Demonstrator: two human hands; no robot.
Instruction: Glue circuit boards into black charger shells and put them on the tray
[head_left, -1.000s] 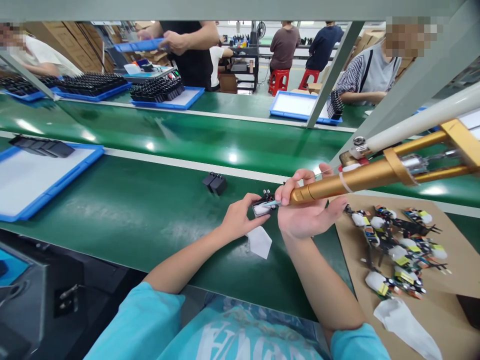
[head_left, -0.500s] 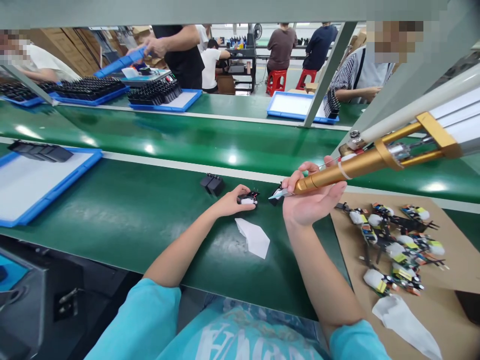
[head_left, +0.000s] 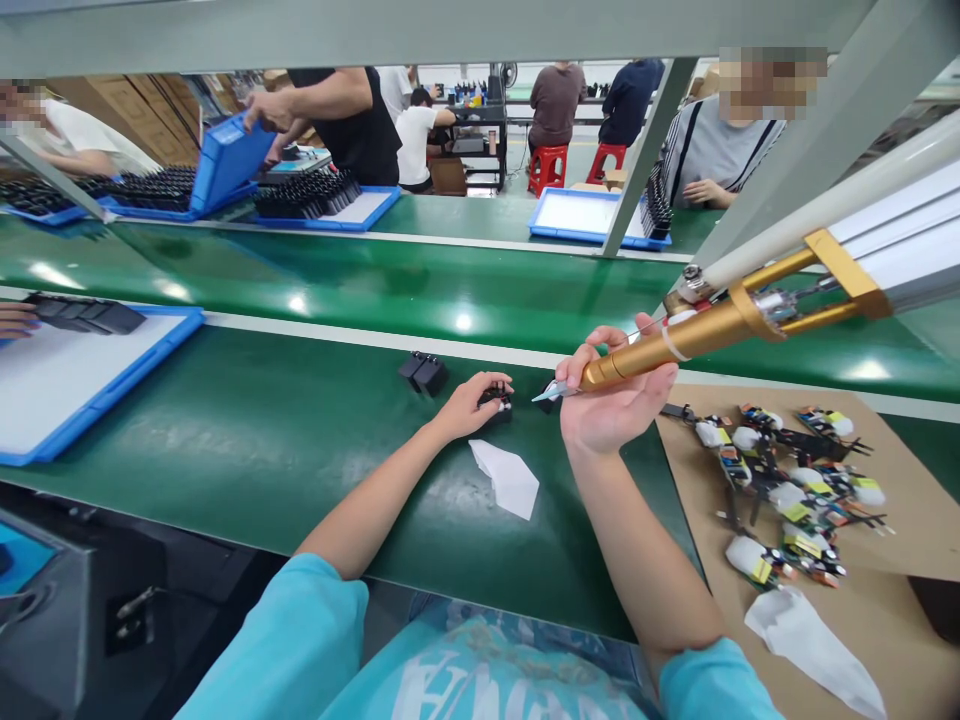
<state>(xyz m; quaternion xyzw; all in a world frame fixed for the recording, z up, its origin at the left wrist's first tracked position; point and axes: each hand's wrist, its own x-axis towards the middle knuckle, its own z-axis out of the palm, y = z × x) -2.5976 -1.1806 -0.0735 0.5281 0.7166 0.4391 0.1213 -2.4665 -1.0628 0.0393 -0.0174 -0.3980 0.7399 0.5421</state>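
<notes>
My right hand (head_left: 616, 405) is wrapped round a gold dispensing tool (head_left: 679, 342) that hangs on a white arm, its pale tip pointing left. My left hand (head_left: 471, 403) is closed on a small black electronic part (head_left: 496, 400), which rests on the green belt just left of the tool's tip. A folded white paper (head_left: 508, 476) lies on the belt right below my left hand. Two black plug housings (head_left: 424, 371) sit a little further left of it.
A cardboard sheet (head_left: 885, 560) at my right carries several small circuit assemblies (head_left: 787, 480) and a white paper. A blue tray (head_left: 90, 375) with black parts lies at the left, another person's fingers at its edge. Other workers and blue trays stand beyond the far belt.
My left hand carried the small part away from the tool tip, to the left and down onto the belt. The tool rose slightly. A worker at the back tilted a blue tray upright.
</notes>
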